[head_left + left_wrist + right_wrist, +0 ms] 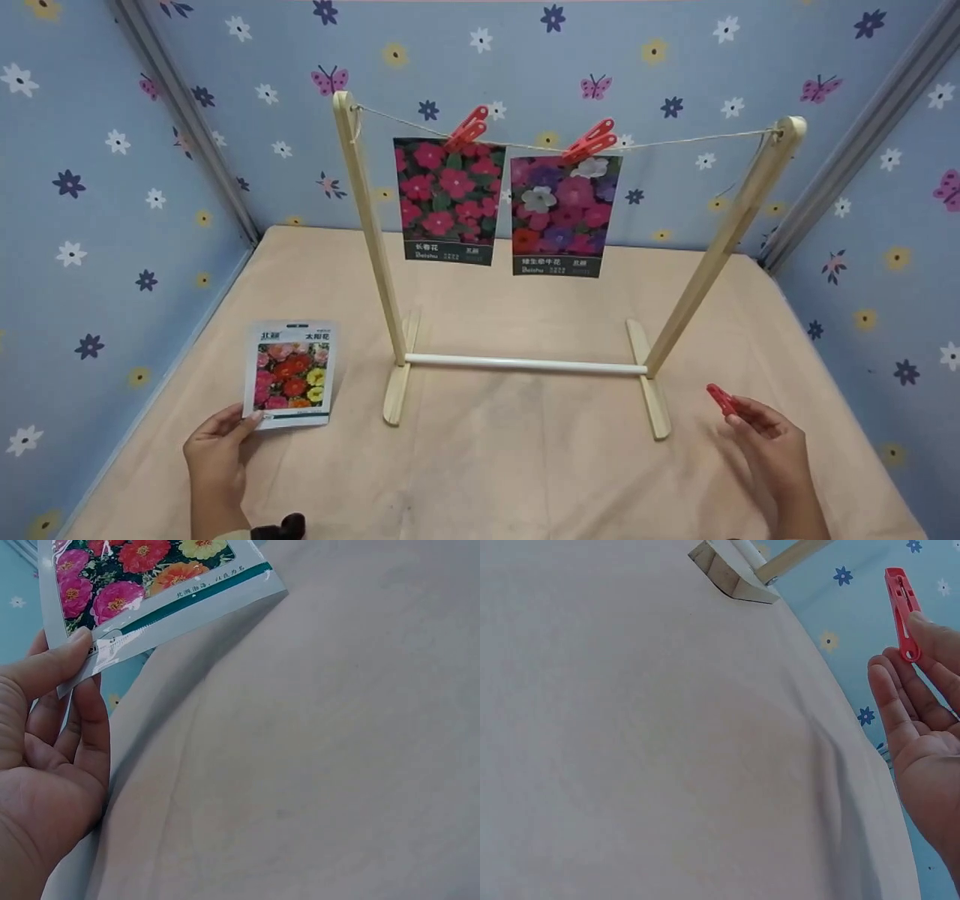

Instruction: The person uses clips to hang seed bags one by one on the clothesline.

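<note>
My left hand (219, 454) pinches the lower left corner of a white seed packet (291, 375) between thumb and fingers. Red, pink and yellow flowers are printed on the packet (142, 592), and its front faces up toward me. At the right, my right hand (776, 450) holds a red clothespin (721, 399) by one end, the other end pointing up and to the left. In the right wrist view the clothespin (903, 613) stands nearly upright between thumb and fingers. Between the hands is a wooden rack (525, 364) with a string (690, 141) tied across its two posts.
Two red clothespins clip a pink-flower packet (450, 199) and a mixed-flower packet (566, 214) to the sagging string. The rack's feet rest on a peach cloth (510, 465). Blue flower-patterned walls (480, 67) enclose the back and both sides.
</note>
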`<state>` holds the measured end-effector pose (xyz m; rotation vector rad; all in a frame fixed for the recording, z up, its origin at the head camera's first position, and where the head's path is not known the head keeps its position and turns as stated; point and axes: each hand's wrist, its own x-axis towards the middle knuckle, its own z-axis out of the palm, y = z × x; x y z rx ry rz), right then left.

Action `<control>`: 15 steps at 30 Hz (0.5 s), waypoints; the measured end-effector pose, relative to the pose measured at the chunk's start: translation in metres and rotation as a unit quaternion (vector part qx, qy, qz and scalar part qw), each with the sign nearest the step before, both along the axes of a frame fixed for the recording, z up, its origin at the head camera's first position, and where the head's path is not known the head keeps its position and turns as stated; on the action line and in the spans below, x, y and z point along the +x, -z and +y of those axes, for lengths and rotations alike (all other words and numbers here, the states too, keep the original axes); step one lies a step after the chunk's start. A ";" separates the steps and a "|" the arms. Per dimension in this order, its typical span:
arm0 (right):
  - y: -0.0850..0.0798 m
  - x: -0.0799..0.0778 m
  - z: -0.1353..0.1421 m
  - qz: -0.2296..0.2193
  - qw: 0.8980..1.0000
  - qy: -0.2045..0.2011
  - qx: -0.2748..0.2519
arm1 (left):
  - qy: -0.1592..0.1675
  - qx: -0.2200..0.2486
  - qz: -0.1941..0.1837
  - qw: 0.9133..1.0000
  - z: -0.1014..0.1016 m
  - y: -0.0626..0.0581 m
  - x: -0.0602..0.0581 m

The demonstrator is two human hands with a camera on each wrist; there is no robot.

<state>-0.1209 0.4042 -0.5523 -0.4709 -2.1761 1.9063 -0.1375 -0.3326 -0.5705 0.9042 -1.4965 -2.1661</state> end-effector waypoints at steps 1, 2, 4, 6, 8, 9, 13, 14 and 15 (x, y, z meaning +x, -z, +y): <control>-0.001 0.000 0.000 -0.006 1.000 0.003 0.011 | 0.002 0.003 -0.001 1.000 0.001 0.000 -0.001; -0.002 0.000 0.000 -0.009 1.000 0.003 0.015 | 0.005 0.006 -0.002 1.000 0.002 0.001 -0.002; -0.002 0.000 -0.001 -0.003 1.000 -0.004 0.016 | 0.013 0.011 -0.004 1.000 0.005 0.001 -0.003; -0.001 0.000 -0.001 0.013 1.000 -0.016 0.005 | 0.018 0.019 0.000 1.000 0.009 0.000 -0.005; 0.000 0.000 -0.001 0.036 0.999 -0.026 -0.014 | 0.025 0.026 0.011 0.999 0.013 -0.001 -0.007; 0.000 0.000 -0.002 0.046 0.998 -0.031 -0.020 | 0.028 0.031 0.017 0.999 0.016 -0.001 -0.007; -0.001 -0.001 -0.005 0.057 0.998 -0.031 -0.013 | 0.042 0.040 0.032 0.998 0.026 -0.004 -0.009; -0.002 -0.001 -0.006 0.054 0.998 -0.030 -0.004 | 0.048 0.042 0.032 0.997 0.028 -0.005 -0.010; -0.002 -0.001 -0.006 0.051 0.998 -0.029 0.004 | 0.053 0.046 0.029 0.997 0.030 -0.006 -0.009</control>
